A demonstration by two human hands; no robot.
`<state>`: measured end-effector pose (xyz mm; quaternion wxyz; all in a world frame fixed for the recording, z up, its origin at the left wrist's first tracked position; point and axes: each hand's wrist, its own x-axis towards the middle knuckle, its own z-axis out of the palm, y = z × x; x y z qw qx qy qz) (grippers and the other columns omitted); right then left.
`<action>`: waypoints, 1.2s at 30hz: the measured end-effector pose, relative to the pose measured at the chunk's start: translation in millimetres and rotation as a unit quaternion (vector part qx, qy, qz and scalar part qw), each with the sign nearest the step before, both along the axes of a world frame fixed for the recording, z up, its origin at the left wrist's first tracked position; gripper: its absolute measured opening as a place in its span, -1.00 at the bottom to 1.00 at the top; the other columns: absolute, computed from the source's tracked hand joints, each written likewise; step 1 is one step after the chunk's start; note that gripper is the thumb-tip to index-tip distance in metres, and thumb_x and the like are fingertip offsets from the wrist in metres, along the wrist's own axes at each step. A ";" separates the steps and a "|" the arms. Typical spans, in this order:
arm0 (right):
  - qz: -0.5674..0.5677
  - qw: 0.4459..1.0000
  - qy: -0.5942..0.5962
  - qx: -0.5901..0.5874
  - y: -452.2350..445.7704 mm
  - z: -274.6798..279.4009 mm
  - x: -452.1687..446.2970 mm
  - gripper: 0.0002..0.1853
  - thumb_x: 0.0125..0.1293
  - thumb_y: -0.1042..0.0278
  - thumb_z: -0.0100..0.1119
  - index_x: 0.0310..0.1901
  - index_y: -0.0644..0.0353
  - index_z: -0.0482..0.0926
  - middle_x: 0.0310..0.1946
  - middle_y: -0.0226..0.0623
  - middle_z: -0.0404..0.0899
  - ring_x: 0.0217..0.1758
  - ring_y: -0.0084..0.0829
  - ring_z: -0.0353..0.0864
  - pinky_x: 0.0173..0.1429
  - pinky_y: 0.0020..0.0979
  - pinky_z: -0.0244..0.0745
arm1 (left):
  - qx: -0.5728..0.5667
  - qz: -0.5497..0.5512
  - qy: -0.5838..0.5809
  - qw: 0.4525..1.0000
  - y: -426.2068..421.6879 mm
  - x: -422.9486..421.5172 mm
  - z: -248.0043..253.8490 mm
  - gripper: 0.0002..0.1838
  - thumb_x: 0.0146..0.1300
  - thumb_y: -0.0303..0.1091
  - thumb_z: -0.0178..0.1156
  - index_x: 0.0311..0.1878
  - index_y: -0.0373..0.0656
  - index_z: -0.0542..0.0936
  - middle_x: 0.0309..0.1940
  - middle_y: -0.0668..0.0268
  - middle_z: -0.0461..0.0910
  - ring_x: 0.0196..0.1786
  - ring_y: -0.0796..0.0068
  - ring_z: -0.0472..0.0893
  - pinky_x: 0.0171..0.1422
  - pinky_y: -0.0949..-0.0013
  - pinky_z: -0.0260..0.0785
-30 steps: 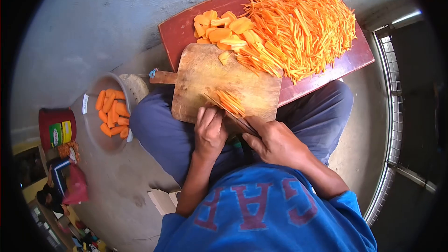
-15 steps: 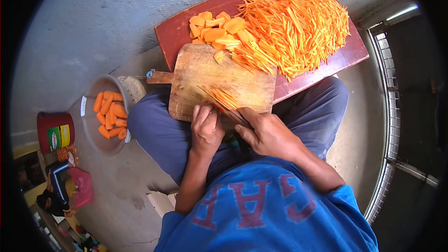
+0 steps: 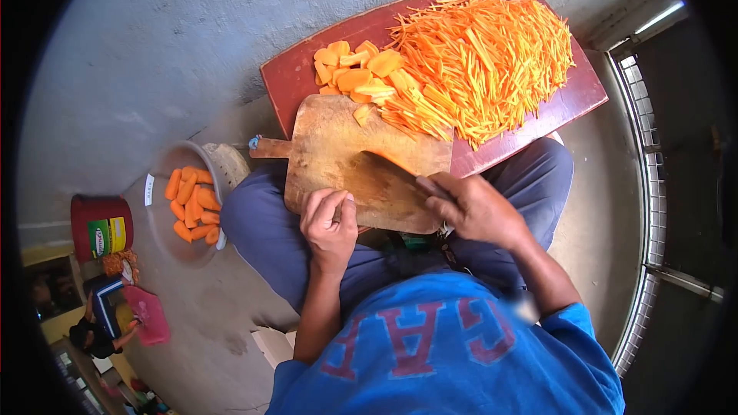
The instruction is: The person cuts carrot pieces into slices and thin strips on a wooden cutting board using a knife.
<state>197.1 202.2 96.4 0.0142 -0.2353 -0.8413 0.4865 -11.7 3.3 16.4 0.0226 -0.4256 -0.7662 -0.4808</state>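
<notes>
My right hand [image 3: 477, 207] is wrapped round the handle of a knife [image 3: 396, 167], its blade over the wooden cutting board [image 3: 330, 142]. A strip of orange carrot shows along the blade. My left hand [image 3: 330, 219] rests at the board's near left edge with curled fingers, thumb against them; whether anything is between them is too small to tell. The board lies across my lap, its far edge at the red table [image 3: 300, 69]. Carrot slices [image 3: 354, 77] and a large heap of carrot strips [image 3: 492, 61] lie on that table.
At the left stands a grey plastic basin [image 3: 165, 223] with several whole carrots [image 3: 192, 204]. Beyond it are a red bucket [image 3: 84, 215] and another person [image 3: 100, 330] beside a pink bag [image 3: 147, 315]. A metal-framed grille [image 3: 653, 192] runs along the right.
The knife has moved up and away from my left hand, further onto the board. The small bundle of carrot strips no longer shows beside my left hand.
</notes>
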 end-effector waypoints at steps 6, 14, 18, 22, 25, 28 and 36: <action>0.001 0.998 -0.002 0.062 49.0 4.1 2.3 -0.59 0.60 0.29 0.38 0.34 0.33 0.70 -0.06 0.25 0.80 0.05 0.27 0.83 0.16 0.09 0.71 | -0.075 -0.083 -0.040 0.993 26.7 -22.7 14.7 -0.92 0.37 -0.62 0.47 -0.10 -0.33 0.82 -0.13 0.08 0.78 -0.05 -0.03 0.77 0.12 0.03 0.63; 0.039 0.997 0.068 0.030 24.5 0.3 2.1 -0.69 0.55 0.27 0.42 0.16 0.28 0.71 -0.23 0.27 0.74 -0.09 0.33 0.79 0.00 0.19 0.68 | -0.108 -0.145 0.092 0.979 151.3 -123.2 29.2 -0.68 0.40 -0.55 0.49 0.20 -0.30 0.82 0.14 0.01 0.78 0.28 -0.09 0.72 0.49 -0.04 0.54; 0.020 0.994 0.095 0.047 7.1 -9.2 4.6 -0.67 0.60 0.21 0.40 0.20 0.25 0.69 -0.27 0.25 0.75 -0.13 0.35 0.80 -0.05 0.21 0.67 | -0.250 -0.155 0.099 0.951 194.9 -161.2 33.9 -0.54 0.41 -0.48 0.51 0.37 -0.20 0.81 0.35 0.06 0.77 0.40 -0.08 0.68 0.62 -0.12 0.42; 0.006 0.995 0.085 0.046 2.1 -12.1 11.8 -0.64 0.60 0.22 0.40 0.24 0.29 0.69 -0.23 0.25 0.77 -0.10 0.34 0.80 -0.01 0.19 0.68 | -0.368 -0.179 0.050 0.911 202.5 -162.8 38.4 -0.50 0.31 -0.38 0.63 0.33 -0.12 0.87 0.37 0.14 0.82 0.49 0.01 0.67 0.68 -0.10 0.30; 0.003 0.998 0.044 0.038 1.9 -10.7 16.4 -0.56 0.59 0.25 0.42 0.35 0.33 0.70 -0.14 0.24 0.80 -0.04 0.31 0.83 0.06 0.11 0.72 | -0.360 -0.177 0.053 0.915 200.0 -163.5 27.8 -0.53 0.27 -0.35 0.66 0.26 -0.14 0.89 0.17 0.19 0.87 0.45 0.08 0.68 0.67 -0.09 0.26; 0.000 0.999 0.027 0.020 3.1 -7.1 16.6 -0.56 0.59 0.25 0.43 0.35 0.34 0.70 -0.15 0.24 0.80 -0.04 0.30 0.84 0.05 0.09 0.73 | -0.317 -0.194 0.040 0.928 201.0 -173.4 7.0 -0.60 0.26 -0.40 0.64 0.19 -0.09 0.90 -0.06 0.25 0.78 0.16 0.14 0.73 0.60 -0.14 0.26; -0.033 0.996 0.087 0.009 -6.1 -15.8 20.7 -0.67 0.63 0.23 0.39 0.21 0.30 0.68 -0.24 0.26 0.75 -0.10 0.35 0.79 -0.03 0.17 0.68 | -0.240 -0.142 -0.058 0.958 197.5 -181.3 0.0 -0.69 0.29 -0.49 0.60 0.10 -0.21 0.85 -0.11 0.28 0.77 -0.01 0.28 0.76 0.38 0.08 0.51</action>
